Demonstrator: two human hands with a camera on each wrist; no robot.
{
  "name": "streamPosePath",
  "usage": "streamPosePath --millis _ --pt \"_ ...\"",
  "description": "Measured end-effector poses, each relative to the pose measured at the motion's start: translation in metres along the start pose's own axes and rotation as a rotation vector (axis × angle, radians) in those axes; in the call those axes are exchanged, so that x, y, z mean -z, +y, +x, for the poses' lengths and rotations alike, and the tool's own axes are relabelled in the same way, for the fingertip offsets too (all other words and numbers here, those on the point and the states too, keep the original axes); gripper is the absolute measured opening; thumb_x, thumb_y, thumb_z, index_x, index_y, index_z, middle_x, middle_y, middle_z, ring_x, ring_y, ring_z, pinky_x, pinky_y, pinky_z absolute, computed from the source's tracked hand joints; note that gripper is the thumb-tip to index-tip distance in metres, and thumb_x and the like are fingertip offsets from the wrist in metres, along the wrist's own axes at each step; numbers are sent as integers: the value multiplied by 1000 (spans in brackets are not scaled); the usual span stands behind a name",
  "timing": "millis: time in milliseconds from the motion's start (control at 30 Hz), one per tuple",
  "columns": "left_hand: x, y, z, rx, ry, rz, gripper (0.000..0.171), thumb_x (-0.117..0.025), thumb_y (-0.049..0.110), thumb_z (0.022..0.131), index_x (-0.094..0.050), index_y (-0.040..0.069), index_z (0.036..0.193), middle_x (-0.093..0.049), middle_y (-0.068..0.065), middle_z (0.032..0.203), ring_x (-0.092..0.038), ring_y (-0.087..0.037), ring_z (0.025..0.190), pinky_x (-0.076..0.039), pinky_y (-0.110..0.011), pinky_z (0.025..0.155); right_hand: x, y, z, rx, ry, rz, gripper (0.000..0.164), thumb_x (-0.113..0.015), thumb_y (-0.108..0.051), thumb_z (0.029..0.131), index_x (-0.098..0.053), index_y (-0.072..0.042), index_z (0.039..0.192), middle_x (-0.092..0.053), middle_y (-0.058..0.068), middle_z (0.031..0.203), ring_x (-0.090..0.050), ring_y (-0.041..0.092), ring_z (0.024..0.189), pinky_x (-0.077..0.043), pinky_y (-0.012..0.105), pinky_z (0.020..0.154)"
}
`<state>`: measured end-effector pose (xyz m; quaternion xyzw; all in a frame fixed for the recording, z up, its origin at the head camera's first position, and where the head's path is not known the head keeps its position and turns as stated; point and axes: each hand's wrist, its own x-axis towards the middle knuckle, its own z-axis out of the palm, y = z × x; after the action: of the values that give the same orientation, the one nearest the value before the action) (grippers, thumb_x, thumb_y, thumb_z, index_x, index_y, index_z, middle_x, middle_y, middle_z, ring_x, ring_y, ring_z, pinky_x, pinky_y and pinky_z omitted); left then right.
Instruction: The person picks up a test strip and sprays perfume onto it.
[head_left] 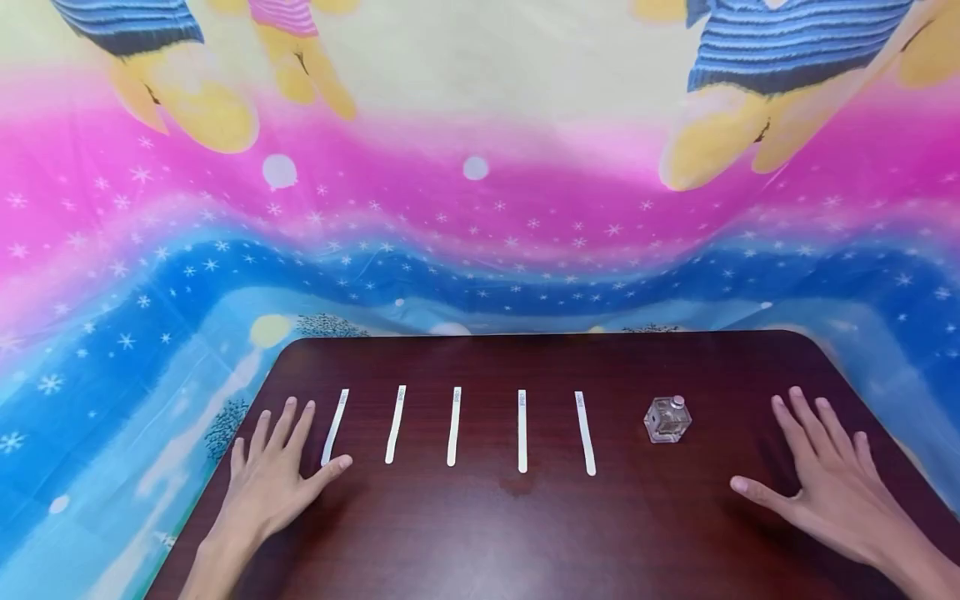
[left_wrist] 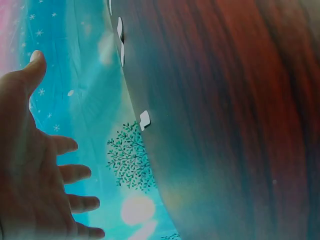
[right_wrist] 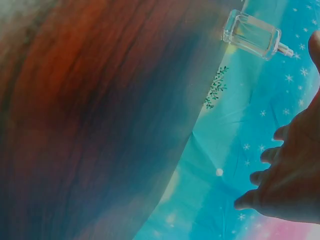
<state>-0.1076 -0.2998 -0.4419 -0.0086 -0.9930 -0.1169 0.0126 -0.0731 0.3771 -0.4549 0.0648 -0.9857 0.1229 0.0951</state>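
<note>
Several narrow white paper strips lie apart in a row on the dark table, from the leftmost strip [head_left: 334,427] to the rightmost strip [head_left: 586,435]. Small dark print marks their far ends. To the right of the row stands a small clear glass bottle [head_left: 667,422] with a pinkish cap, like a perfume bottle. My left hand [head_left: 273,475], fingers spread, is beside the leftmost strip and holds nothing. Spread as well, my right hand [head_left: 832,483] is to the right of the bottle, apart from it. The right wrist view shows the bottle [right_wrist: 254,34] upright and see-through.
The dark reddish-brown table [head_left: 450,533] has rounded far corners. Behind it and along its sides hangs a printed cloth [head_left: 480,217] in pink and blue with snowflakes and cartoon figures. A faint smudge [head_left: 517,486] shows below the strips.
</note>
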Motion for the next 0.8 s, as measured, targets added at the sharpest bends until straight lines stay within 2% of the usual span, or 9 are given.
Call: streamPosePath --millis 333,500,633,700,800 --pt "1 -5 7 -21 9 -69 108 -62 73 97 -22 4 170 -25 -30 173 -25 -61 155 -23 -83 120 0 -3 11 68 7 90 131 -87 -52 84 0 -11 173 8 17 181 19 36 167 27 68 125" --pt "0 -8 8 -21 39 -89 106 -64 72 98 -28 1 168 -31 -31 171 -33 -60 151 -31 -82 116 0 -5 17 116 6 157 129 -90 -47 84 -4 -9 173 1 21 181 15 36 168 22 61 131" --pt "1 -10 9 -14 40 -105 104 -64 70 99 -30 0 167 -34 -32 168 -36 -60 149 -37 -80 114 -1 -7 21 131 -8 218 127 -90 -43 84 -5 -10 173 -2 19 181 11 35 169 15 58 134" --pt "1 -12 10 -17 44 -111 102 -65 68 99 -31 -1 166 -36 -34 166 -38 -60 148 -39 -80 112 -2 -9 23 134 -13 242 127 -91 -42 84 -6 -12 174 -3 18 181 9 35 169 13 51 136" --pt "1 -14 11 -27 63 -137 97 -67 63 100 -35 -2 164 -41 -34 163 -42 -59 146 -42 -78 111 -3 -12 27 144 -20 261 126 -91 -41 85 -6 -15 174 -6 17 181 2 35 169 11 24 133"
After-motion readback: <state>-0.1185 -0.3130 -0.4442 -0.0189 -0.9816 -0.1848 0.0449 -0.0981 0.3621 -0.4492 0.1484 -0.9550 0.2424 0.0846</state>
